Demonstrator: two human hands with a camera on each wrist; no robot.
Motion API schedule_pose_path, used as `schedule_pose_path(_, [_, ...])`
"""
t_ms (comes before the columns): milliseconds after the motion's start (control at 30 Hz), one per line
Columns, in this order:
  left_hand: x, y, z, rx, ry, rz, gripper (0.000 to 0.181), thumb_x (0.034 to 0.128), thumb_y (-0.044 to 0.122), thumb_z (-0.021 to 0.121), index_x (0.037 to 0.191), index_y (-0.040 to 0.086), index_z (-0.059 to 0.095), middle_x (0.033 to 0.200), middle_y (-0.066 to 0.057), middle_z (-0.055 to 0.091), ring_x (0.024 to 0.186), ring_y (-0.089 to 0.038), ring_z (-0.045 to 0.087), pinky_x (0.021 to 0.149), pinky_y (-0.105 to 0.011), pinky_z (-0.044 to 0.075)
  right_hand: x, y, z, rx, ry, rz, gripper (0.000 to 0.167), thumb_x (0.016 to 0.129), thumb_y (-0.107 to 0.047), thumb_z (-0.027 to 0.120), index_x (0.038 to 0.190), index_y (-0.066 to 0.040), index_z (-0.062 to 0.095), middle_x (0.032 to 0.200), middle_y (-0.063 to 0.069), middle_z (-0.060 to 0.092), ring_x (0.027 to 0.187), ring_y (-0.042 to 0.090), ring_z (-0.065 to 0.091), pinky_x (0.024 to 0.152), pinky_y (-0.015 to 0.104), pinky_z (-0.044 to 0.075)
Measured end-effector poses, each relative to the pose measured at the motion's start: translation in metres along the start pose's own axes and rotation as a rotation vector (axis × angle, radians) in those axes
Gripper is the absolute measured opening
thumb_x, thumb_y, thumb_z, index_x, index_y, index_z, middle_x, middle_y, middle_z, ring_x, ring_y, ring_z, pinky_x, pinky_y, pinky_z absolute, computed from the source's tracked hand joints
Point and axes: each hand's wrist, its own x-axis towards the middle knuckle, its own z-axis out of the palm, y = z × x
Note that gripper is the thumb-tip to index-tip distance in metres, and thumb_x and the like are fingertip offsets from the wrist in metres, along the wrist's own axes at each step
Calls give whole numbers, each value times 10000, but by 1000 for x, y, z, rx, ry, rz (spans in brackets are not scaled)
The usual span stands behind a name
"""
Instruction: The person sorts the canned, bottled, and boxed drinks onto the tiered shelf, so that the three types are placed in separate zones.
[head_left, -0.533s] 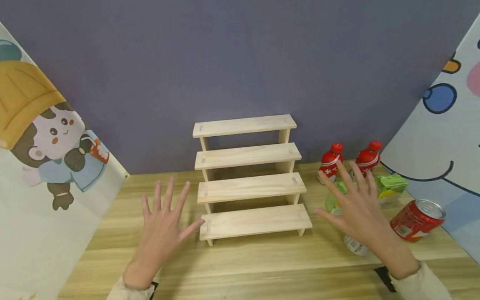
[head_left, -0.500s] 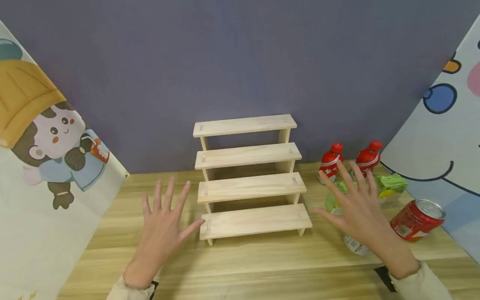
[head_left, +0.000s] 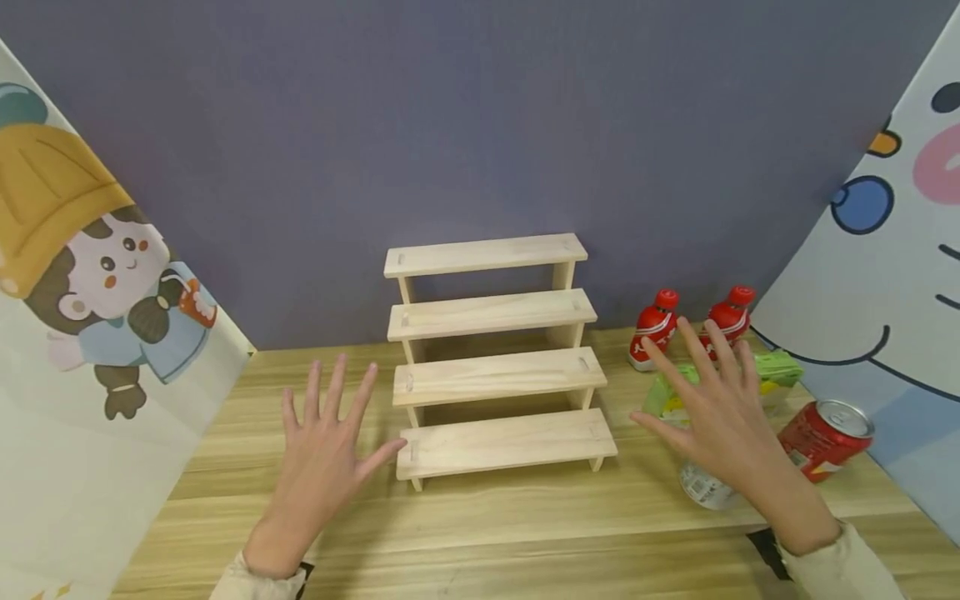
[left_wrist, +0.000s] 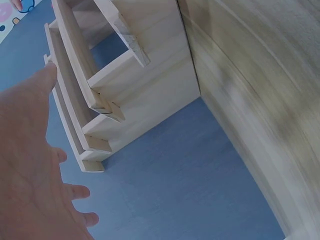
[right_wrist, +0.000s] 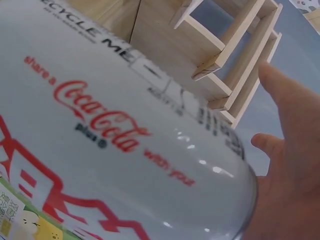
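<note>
- Your left hand [head_left: 318, 458] has its fingers spread well apart, just beside the near left corner of the wooden shelf [head_left: 498, 377]; the pictures do not settle whether your thumb touches it.
- Your right hand [head_left: 723, 421] also has its fingers spread apart, above the drinks to the right of the shelf.
- The shelf stands on the table [head_left: 480, 546] between your hands, its four boards rising like stairs toward the dark back wall [head_left: 480, 125].
- A white can [head_left: 703, 487] sits partly hidden under your right hand; your right wrist view shows its red lettering.
- Green cartons [head_left: 782, 375] show on either side of your right hand.
- Two red bottles [head_left: 656, 321] stand behind them.
- A red can [head_left: 825, 442] is farther right.
</note>
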Motion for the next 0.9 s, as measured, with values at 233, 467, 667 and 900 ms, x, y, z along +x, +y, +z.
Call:
schedule_pose_path(233, [0, 1, 2, -3, 5, 12, 953, 872, 830, 347, 1592, 215, 242, 1668, -120, 3, 1504, -426, -9, 1147, -711, -12, 0, 1, 3, -8, 20, -35, 899, 824, -807, 499, 1467, -178, 503, 1653, 144, 132, 1499, 420, 56, 1152, 714, -3])
schedule_pose_path(467, [-1, 4, 5, -8, 6, 20, 967, 863, 848, 321, 1593, 219, 239, 1669, -115, 2, 1506, -418, -13, 1137, -729, -5, -1, 1, 5, -18, 18, -37, 907, 840, -835, 419, 1480, -195, 485, 1640, 165, 164, 1493, 434, 73, 1142, 730, 10])
schedule_pose_path(667, [-2, 6, 4, -6, 14, 22, 962, 868, 847, 311, 1591, 216, 248, 1668, -123, 20, 1508, -411, -11, 1116, -764, 53, 2, -1, 4, -25, 21, -42, 901, 812, -793, 518, 1493, -205, 470, 1635, 170, 183, 1494, 436, 78, 1148, 723, 11])
schedule_pose_path(900, [-7, 9, 3, 2, -32, 21, 958, 858, 850, 340, 1603, 266, 189, 1670, -116, 10, 1512, -394, -29, 1104, -777, 90, -4, 3, -4, -49, -32, 9, 953, 781, -797, 577, 1529, -230, 412, 1637, 174, 170, 1496, 422, 62, 1148, 720, -10])
